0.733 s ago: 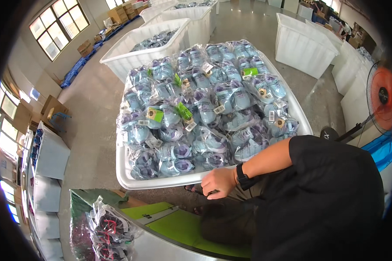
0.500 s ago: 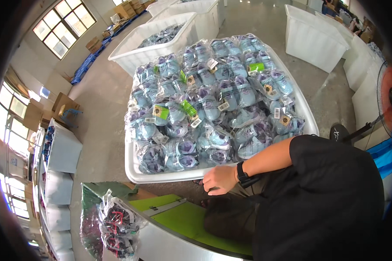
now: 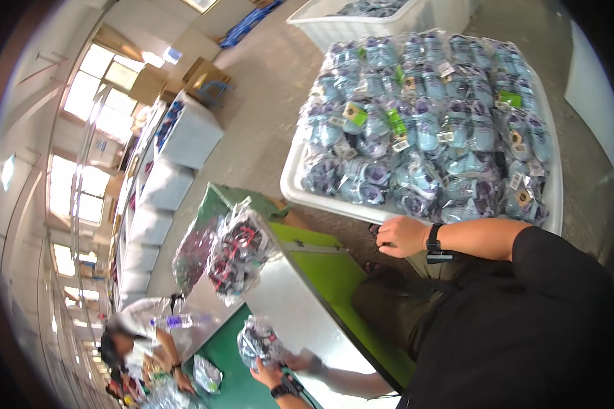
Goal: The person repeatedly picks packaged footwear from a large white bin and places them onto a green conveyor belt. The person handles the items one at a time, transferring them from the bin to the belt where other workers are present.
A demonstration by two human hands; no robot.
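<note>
My left hand (image 3: 269,375), a black band at its wrist, comes up from the lower edge. Its fingers grip the near end of a clear plastic bag of dark shoes (image 3: 258,341) at the edge of the metal tabletop (image 3: 297,300). My right hand (image 3: 404,236), wearing a black watch, hangs with fingers curled beside the near rim of a white tub (image 3: 295,178); nothing shows in it. Stacked in that tub are many bagged pairs of light blue and purple shoes (image 3: 426,129). More bagged dark and red shoes (image 3: 235,252) lie at the tabletop's far end.
At the lower left, a person in a cap (image 3: 119,344) leans over the green work surface (image 3: 232,378), near another plastic bag (image 3: 207,375). A green panel (image 3: 314,266) runs beneath the metal top. White bins (image 3: 187,133) line the left, and another white tub (image 3: 389,24) stands behind.
The view has swung left and down. My left hand, the bag it grips, the green work surface and the other person have come into view. My right hand stays beside the tub.
</note>
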